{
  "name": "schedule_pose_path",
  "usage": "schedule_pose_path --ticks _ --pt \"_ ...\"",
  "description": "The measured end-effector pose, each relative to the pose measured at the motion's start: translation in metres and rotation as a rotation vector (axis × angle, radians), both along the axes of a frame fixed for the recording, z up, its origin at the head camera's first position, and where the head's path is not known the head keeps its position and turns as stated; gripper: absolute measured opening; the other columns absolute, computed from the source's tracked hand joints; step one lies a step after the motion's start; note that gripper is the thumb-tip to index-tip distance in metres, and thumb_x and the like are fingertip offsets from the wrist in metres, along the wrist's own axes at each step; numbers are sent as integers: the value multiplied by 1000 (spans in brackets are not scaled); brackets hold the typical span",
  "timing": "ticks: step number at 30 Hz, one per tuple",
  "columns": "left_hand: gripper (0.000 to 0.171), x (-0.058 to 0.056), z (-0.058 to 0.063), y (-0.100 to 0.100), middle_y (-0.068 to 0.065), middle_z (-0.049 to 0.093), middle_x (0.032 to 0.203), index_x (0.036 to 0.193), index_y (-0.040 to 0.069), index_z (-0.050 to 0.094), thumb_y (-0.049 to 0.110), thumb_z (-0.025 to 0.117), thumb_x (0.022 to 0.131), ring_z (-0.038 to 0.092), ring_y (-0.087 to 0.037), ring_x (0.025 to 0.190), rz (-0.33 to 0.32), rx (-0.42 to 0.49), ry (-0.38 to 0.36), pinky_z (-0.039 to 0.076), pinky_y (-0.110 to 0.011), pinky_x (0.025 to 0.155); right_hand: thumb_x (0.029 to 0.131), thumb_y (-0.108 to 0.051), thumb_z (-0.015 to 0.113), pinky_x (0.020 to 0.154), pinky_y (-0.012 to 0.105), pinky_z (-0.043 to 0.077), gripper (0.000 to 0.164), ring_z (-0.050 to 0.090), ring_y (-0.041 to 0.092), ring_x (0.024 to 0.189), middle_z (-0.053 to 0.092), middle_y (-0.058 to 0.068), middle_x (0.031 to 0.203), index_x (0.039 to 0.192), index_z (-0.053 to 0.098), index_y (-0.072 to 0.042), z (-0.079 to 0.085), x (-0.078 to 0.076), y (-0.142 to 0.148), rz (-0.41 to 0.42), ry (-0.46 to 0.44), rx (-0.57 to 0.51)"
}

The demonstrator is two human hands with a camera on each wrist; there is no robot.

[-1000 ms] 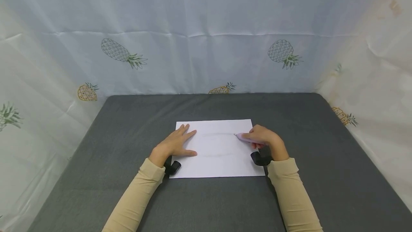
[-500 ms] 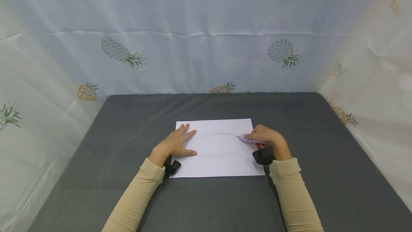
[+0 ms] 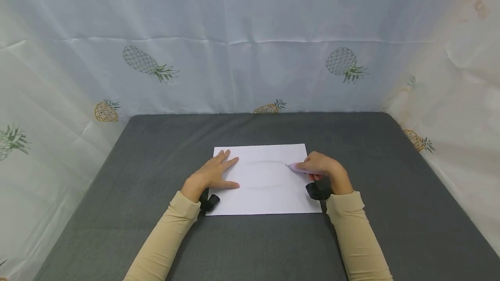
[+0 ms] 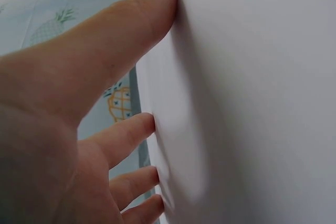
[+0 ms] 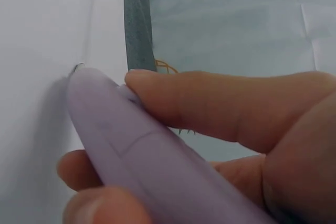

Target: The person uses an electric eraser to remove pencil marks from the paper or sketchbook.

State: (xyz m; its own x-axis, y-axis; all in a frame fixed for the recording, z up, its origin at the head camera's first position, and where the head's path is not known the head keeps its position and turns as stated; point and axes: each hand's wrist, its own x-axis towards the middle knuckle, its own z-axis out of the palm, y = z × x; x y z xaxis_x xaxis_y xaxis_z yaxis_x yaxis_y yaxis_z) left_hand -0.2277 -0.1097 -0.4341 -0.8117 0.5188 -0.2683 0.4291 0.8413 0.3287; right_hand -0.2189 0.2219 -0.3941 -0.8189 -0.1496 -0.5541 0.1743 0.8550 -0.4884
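A white sheet of paper lies on the dark grey table, with faint curved lines near its upper and lower middle. My left hand rests on its left side, fingers spread and straight; in the left wrist view the thumb and fingertips touch the paper. At the sheet's right side, my right hand grips a lilac pen-shaped tool with a small, thin curved tip. The index finger presses a small raised part on the tool's side. The tip is at the paper, by the upper line's right end.
The dark grey table surrounds the sheet. Pale curtains printed with pineapples stand behind it and at both sides. Black wrist cameras sit low beside each wrist, over the sheet's edges.
My right hand and the lilac tool have shifted slightly to the right and towards me, then barely moved. The left hand and the paper stay in place.
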Motion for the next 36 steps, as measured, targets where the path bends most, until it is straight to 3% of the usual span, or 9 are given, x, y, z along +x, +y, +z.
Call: schedule_pose_path --ticks 8,15,22,32,36 --pt "87 1 0 0 -20 15 162 152 13 31 50 69 83 12 -40 152 4 -2 -4 20 -57 121 95 -40 54 48 21 35 45 39 8 44 47 -3 49 68 60 -3 -4 0 -2 7 31 -37" --pt "87 1 2 1 -19 15 163 152 13 31 50 69 83 11 -40 152 9 -5 -13 20 -57 121 95 -37 56 49 21 34 48 36 8 42 45 -3 47 59 54 -6 -3 1 3 0 6 -47" --pt "86 1 2 0 -19 15 163 152 14 31 49 69 83 11 -39 152 13 -7 -16 20 -57 121 95 -41 55 48 21 34 48 38 8 43 46 -4 49 64 58 -5 -5 0 -1 17 31 -46" --pt "86 5 -2 -1 -21 17 162 151 12 33 49 70 83 14 -41 151 -8 20 3 22 -57 120 94 -44 57 46 20 31 51 39 8 43 46 -3 48 58 55 -9 -6 6 2 -2 7 -13" --pt "85 3 -1 -2 -21 16 162 151 12 31 49 69 84 12 -41 151 -6 11 6 21 -56 121 93 -44 56 46 20 33 50 38 6 42 46 -4 47 57 55 -9 -3 4 1 32 25 -65"
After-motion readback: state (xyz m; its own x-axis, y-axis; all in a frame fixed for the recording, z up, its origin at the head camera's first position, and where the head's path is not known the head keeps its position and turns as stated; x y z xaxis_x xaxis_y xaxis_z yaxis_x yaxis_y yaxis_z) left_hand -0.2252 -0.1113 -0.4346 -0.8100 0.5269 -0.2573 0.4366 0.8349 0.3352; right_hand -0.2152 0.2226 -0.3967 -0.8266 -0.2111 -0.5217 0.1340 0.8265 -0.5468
